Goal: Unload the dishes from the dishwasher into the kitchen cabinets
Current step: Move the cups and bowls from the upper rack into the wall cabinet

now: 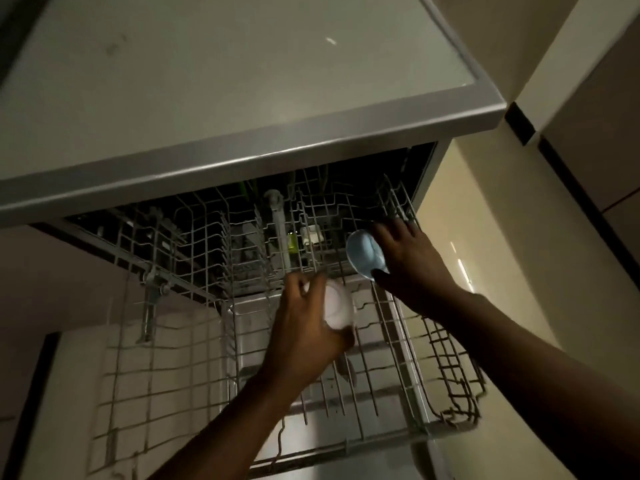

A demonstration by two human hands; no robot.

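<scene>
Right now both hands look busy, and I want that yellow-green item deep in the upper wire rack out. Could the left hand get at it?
Probably not yet: the left hand grips a white cup, and upright rack wires stand before the yellow-green item.

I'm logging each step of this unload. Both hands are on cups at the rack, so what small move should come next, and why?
Probably lift both cups straight up clear of the rack wires. The left hand already grips the white cup and the right hand holds the blue cup, both low among the tines.
</scene>
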